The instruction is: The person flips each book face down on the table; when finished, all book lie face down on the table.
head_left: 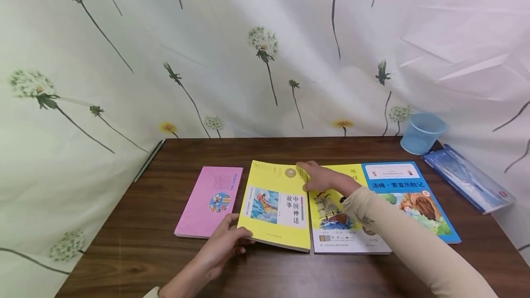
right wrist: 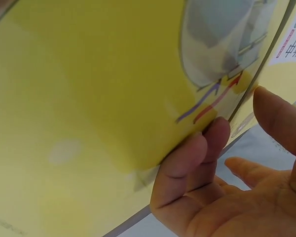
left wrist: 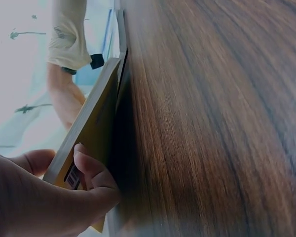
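A yellow storybook (head_left: 275, 206) lies mid-table with its near-left corner raised. My left hand (head_left: 237, 239) grips that corner, thumb on the cover and fingers underneath; the left wrist view shows the fingers (left wrist: 91, 170) under the lifted yellow book (left wrist: 89, 123). My right hand (head_left: 309, 176) holds the book's far right edge. Up close its fingers (right wrist: 197, 158) curl round the edge of the yellow cover (right wrist: 89, 98), with the thumb held apart. My right forearm crosses a yellow ship book (head_left: 335, 226).
A pink book (head_left: 211, 201) lies left of the yellow one, and a blue book (head_left: 410, 197) right of the ship book. At the back right stand a blue cup (head_left: 422, 132) and another blue book (head_left: 468, 178). Flowered cloth surrounds the brown table (head_left: 290, 275).
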